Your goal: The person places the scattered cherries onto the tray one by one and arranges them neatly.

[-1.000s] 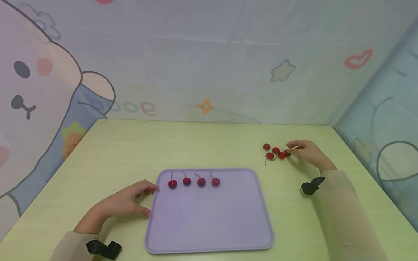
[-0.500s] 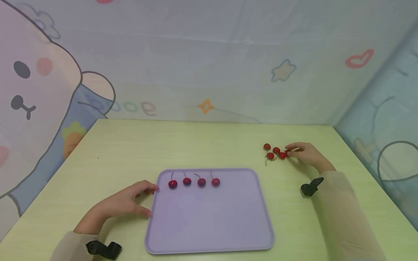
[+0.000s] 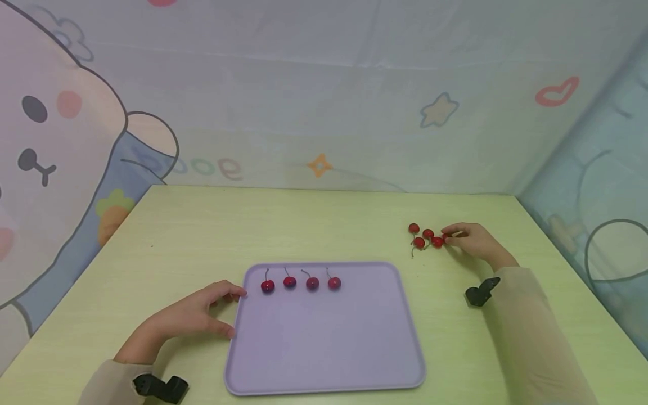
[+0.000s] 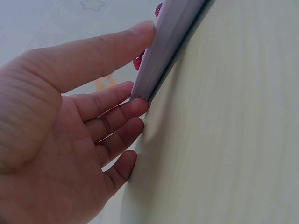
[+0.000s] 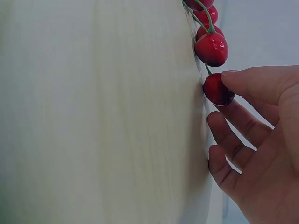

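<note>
- Lavender plastic-looking tray [image 3: 329, 343] lies flat on the pale yellow-green tabletop [image 3: 304, 225] in front of you, between your two forearms.
- Inside the tray, along its far edge and towards the left, you have a row of four cherries [image 3: 312, 283], set apart from one another, stems pointing away from you.
- Your left hand [image 3: 188, 313] is spread, thumb and fingers well apart, resting at the tray's left edge; in the left wrist view the thumb touches the rim.
- Your right hand [image 3: 476, 242] pinches a dark red cherry [image 5: 217, 91] between thumb and forefinger, beyond the tray's far right corner (your other fingers curve loosely beside it).
- That cherry is just beside its neighbours; you cannot tell from these views whether it touches the tabletop.
- Four loose cherries [image 3: 428, 233] lie clustered on the tabletop, to the left of your right hand, with green stems among them.
- Beige sleeves [image 3: 536, 332] cover your forearms, and a black wrist camera [image 3: 162, 388] shows at your left cuff.
- Behind the tabletop hangs a pale printed backdrop [image 3: 283, 101], with a big cartoon animal on your left.
</note>
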The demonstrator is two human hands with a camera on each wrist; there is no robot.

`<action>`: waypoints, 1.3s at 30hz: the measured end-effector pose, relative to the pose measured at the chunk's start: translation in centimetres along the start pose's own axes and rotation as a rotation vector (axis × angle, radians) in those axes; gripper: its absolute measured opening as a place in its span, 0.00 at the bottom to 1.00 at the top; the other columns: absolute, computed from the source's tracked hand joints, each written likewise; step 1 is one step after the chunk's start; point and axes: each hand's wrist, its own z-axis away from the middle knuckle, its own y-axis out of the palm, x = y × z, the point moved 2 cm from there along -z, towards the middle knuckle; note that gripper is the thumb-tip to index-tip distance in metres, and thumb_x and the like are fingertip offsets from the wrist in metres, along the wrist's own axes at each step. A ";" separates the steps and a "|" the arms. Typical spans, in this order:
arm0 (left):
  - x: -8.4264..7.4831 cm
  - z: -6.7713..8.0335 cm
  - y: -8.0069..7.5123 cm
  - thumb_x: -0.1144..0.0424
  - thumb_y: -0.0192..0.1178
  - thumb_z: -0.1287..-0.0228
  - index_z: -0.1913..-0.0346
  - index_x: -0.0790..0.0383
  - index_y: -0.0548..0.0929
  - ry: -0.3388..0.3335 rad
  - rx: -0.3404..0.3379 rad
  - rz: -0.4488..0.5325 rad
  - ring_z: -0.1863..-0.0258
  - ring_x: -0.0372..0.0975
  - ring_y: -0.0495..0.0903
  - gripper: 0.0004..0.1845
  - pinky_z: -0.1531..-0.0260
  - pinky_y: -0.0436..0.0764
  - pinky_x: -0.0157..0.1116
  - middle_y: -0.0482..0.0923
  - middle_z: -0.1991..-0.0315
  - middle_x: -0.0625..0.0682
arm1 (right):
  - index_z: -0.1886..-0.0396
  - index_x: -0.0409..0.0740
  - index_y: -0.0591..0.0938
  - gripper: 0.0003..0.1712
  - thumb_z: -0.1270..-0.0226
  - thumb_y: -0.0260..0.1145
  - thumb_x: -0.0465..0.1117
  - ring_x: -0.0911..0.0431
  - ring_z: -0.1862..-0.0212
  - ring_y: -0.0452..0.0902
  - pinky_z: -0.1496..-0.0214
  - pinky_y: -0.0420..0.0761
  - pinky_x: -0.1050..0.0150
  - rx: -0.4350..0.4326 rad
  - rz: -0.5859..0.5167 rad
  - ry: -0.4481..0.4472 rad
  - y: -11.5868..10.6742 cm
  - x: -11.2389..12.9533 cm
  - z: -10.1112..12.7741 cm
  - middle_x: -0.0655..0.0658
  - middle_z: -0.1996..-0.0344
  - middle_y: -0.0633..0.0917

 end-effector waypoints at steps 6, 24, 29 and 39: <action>0.0 0.1 0.0 0.51 0.75 0.54 0.42 0.59 0.74 -0.001 -0.005 -0.008 0.45 0.48 0.66 0.35 0.44 0.67 0.32 0.71 0.46 0.52 | 0.40 0.32 0.74 0.25 0.29 0.59 0.45 0.34 0.41 0.70 0.43 0.72 0.43 -0.013 0.017 -0.002 -0.3 0.4 0.6 0.28 0.41 0.74; -0.2 -0.1 -0.2 0.51 0.74 0.53 0.42 0.59 0.74 0.009 -0.004 -0.024 0.46 0.45 0.66 0.35 0.44 0.68 0.34 0.71 0.46 0.52 | 0.40 0.31 0.74 0.27 0.29 0.59 0.47 0.42 0.47 0.74 0.51 0.74 0.57 -0.114 -0.010 -0.021 -1.9 0.2 2.2 0.30 0.46 0.78; -0.1 0.0 -0.2 0.52 0.75 0.53 0.42 0.59 0.74 0.011 -0.005 -0.012 0.46 0.45 0.66 0.35 0.44 0.67 0.31 0.72 0.45 0.52 | 0.40 0.33 0.73 0.30 0.28 0.58 0.52 0.40 0.45 0.73 0.46 0.72 0.48 -0.148 -0.040 -0.035 -2.0 1.5 2.7 0.31 0.45 0.77; 0.0 0.0 -0.2 0.52 0.74 0.53 0.42 0.59 0.74 0.005 -0.007 -0.013 0.46 0.46 0.66 0.35 0.43 0.67 0.33 0.72 0.45 0.53 | 0.42 0.38 0.75 0.30 0.31 0.61 0.56 0.68 0.58 0.74 0.53 0.74 0.66 -0.209 -0.063 -0.078 -1.5 4.6 3.4 0.37 0.48 0.81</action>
